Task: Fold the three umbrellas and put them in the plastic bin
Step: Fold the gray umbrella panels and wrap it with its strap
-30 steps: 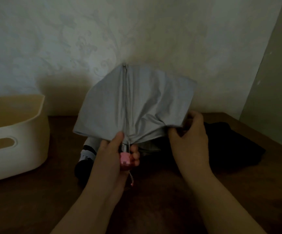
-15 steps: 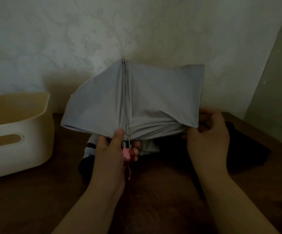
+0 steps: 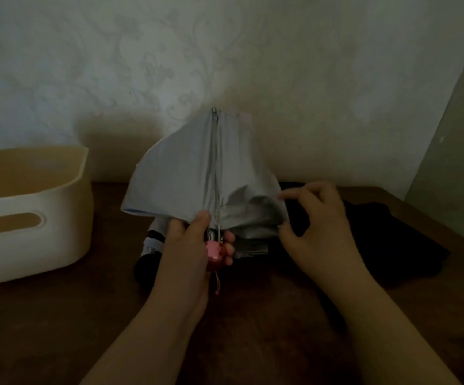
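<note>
Two bare forearms enter from bottom of frame, no sleeves showing; left hand [image 3: 189, 245] and right hand [image 3: 317, 218] bare.

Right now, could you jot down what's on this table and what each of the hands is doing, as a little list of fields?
Held item: grey umbrella, canopy partly gathered, tip pointing up
Left hand: grips the pink handle
Right hand: pinches the canopy's right edge
Bin: cream plastic bin, far left on the table, nothing visible inside
Other umbrellas: black umbrella on the right; a dark one with pale bands behind the left hand
Surface: dark wooden table
</note>
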A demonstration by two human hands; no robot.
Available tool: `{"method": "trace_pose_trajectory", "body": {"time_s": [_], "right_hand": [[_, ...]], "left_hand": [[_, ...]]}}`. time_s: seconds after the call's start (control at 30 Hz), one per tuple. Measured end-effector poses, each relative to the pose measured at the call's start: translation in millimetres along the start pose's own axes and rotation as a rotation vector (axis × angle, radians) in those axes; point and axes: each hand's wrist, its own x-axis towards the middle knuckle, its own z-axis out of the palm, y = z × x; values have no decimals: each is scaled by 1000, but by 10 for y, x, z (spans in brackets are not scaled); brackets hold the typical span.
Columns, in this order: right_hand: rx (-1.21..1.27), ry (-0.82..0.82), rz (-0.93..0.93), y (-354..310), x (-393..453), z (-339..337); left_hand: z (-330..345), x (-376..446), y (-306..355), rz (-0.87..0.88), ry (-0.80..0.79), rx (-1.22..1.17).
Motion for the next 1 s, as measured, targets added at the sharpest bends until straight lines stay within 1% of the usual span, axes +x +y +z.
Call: {"method": "trace_pose_trajectory", "body": {"time_s": [0.07, 0.1, 0.17, 0.23, 0.37, 0.47, 0.53, 0.6, 0.67, 0.7, 0.73, 0.77, 0.83, 0.87, 0.93, 1.0], "right_hand": [[78, -112, 32, 36, 16, -3], [88, -129, 16, 45, 11, 8], [20, -104, -71, 64, -6, 66], [-65, -43, -131, 62, -27, 154], [-242, 228, -197, 48, 51, 246], [-350, 265, -219, 80, 66, 304], [-348, 298, -187, 110, 60, 301], [-336, 266, -168, 112, 58, 283], [-381, 160, -177, 116, 52, 315], [-381, 116, -141, 122, 42, 348], [-345, 103, -73, 128, 28, 371], [-266, 128, 10, 124, 24, 361], [-63, 230, 166, 106, 45, 257], [-6, 265, 210, 100, 53, 186], [17, 355, 198, 76, 34, 58], [76, 465, 132, -6, -8, -19]], "left_hand": [[9, -3, 11, -5, -5, 0], [7, -3, 17, -9, -6, -2], [1, -1, 30, -13, -13, -7], [5, 5, 32, -15, -40, -8], [20, 33, 1, -82, -107, -2], [19, 35, -9, -155, -149, -24], [27, 26, -3, -163, -157, -26], [29, 15, 7, -166, -166, -39], [29, 5, 25, -189, -179, -71], [26, 6, 38, -209, -189, -93], [24, 0, 48, -232, -200, -118], [19, 0, 62, -251, -208, -144], [7, 5, 79, -249, -200, -170], [3, 8, 78, -222, -179, -163], [0, 18, 57, -131, -100, -100], [2, 10, 27, -37, -12, -25]]}}
